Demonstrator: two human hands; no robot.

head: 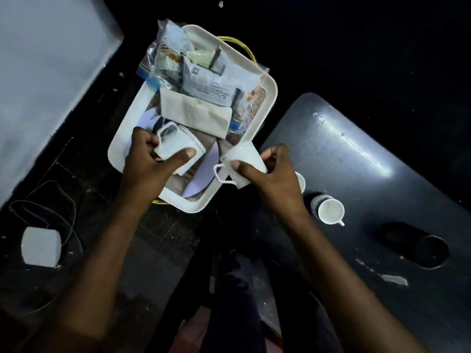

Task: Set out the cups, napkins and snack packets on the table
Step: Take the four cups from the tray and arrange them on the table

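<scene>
A white tray (270, 96) sits left of the dark table (362, 159). My left hand (147, 164) grips a white cup (178, 146) over the tray's near end. My right hand (272, 179) holds a second white cup (246, 155), tilted, at the tray's right rim, handle pointing toward me. Beige folded napkins (196, 113) lie across the tray's middle. Clear snack packets (193, 67) fill its far end. On the table stands an upright white cup (330, 211), and another cup (300, 182) shows partly behind my right hand.
A round hole (430, 252) opens in the table near its right part. A white box (40, 247) with a cable lies on the dark floor at left. A pale slab (46, 72) fills the upper left. A yellow wire frame (242, 47) shows under the tray.
</scene>
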